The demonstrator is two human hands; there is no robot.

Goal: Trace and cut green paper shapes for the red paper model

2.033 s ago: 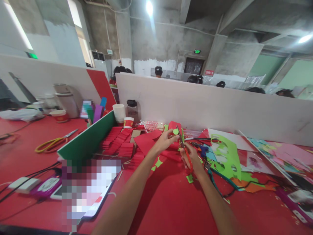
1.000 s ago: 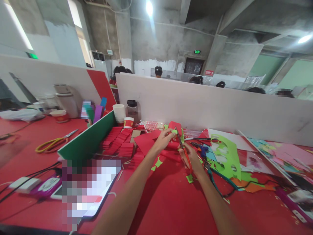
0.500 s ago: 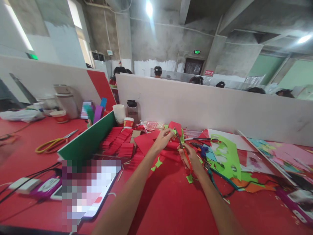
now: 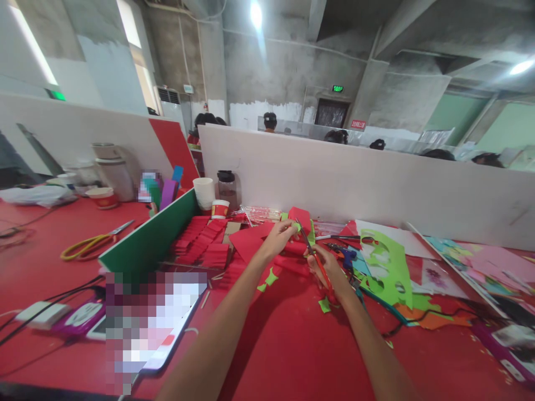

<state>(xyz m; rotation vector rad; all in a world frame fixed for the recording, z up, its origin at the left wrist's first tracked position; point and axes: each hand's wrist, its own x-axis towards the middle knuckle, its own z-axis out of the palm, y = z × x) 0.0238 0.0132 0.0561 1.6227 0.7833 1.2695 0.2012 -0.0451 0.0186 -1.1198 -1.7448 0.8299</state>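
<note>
My right hand point(image 4: 325, 267) is closed around the red handles of a pair of scissors point(image 4: 319, 263), whose dark blades point up and away to the left. Between the fingertips of my left hand point(image 4: 279, 238) is a small piece of light green paper point(image 4: 297, 227), right at the blade tips. Red paper sheets point(image 4: 251, 242) lie under and beside both hands. Green offcuts point(image 4: 272, 276) are scattered on the red tabletop point(image 4: 292, 345) nearer to me.
A green sheet with cut-out holes point(image 4: 390, 262) lies right, beside a blue glue gun point(image 4: 348, 256) and its cable. Left are stacked red paper pieces point(image 4: 215, 255), a low green divider point(image 4: 150, 236), paper cups point(image 4: 204, 192), a phone point(image 4: 167, 340) and yellow-handled scissors point(image 4: 90, 247).
The scissors' handles have drawn closer together in my right hand, and that hand has shifted slightly. My left hand stays almost in place with the green piece.
</note>
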